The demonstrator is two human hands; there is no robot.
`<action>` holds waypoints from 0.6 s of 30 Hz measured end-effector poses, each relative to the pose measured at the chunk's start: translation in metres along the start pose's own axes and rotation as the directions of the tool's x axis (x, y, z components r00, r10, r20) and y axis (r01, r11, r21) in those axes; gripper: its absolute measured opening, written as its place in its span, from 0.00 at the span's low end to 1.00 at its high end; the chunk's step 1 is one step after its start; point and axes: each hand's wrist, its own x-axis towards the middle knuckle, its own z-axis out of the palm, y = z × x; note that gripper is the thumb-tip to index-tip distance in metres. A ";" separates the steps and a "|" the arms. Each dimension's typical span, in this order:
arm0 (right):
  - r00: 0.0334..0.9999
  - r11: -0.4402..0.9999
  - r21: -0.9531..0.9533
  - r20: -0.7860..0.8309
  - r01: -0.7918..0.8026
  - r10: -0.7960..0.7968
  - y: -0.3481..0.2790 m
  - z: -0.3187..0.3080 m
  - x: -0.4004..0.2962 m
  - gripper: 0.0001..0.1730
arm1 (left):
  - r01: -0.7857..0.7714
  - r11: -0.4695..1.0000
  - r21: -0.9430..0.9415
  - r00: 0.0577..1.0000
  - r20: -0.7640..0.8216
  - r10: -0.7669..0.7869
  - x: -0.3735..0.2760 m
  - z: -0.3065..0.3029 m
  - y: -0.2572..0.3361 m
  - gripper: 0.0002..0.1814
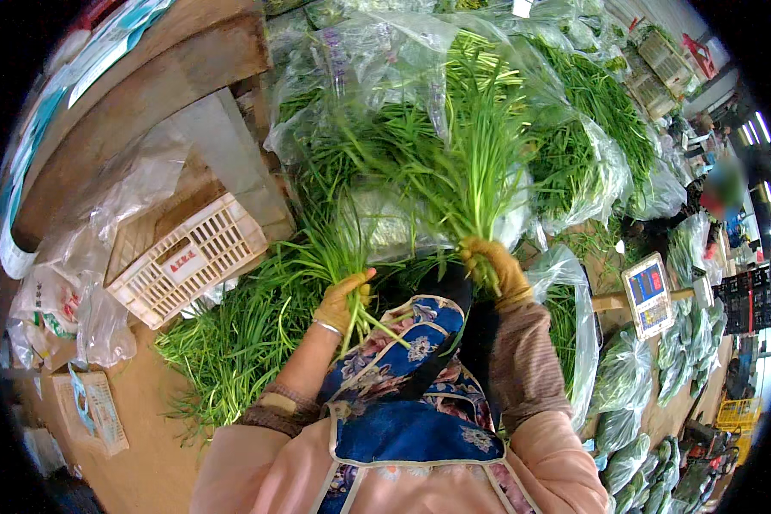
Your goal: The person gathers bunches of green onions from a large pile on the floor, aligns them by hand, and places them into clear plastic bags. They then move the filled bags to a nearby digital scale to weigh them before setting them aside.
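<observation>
My left hand (344, 301), in a yellowish glove with the fingertips showing, grips a small bunch of long green leafy stalks (344, 250) over my lap. Its stalk ends point down toward the blue floral apron (417, 347). My right hand (496, 270), gloved alike, is closed round the base of a larger bunch of green stalks (485, 167), whose leaves fan up and away from me. Beyond both hands lies a heap of loose greens (385, 135), partly under clear plastic film (385, 38). Another loose pile of greens (231, 353) lies on the floor to the left.
A white plastic crate (189, 260) stands at the left, with plastic bags (106, 315) beside it. To the right are a digital scale (647, 295), an open plastic bag of greens (568, 334) and several filled bags (623, 369). A blurred person (723, 186) is at far right.
</observation>
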 end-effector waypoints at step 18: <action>0.996 0.958 0.281 -0.055 -0.053 0.071 0.027 0.051 -0.038 0.20 | 0.015 0.987 0.160 0.994 0.104 -0.032 0.010 0.081 0.008 0.24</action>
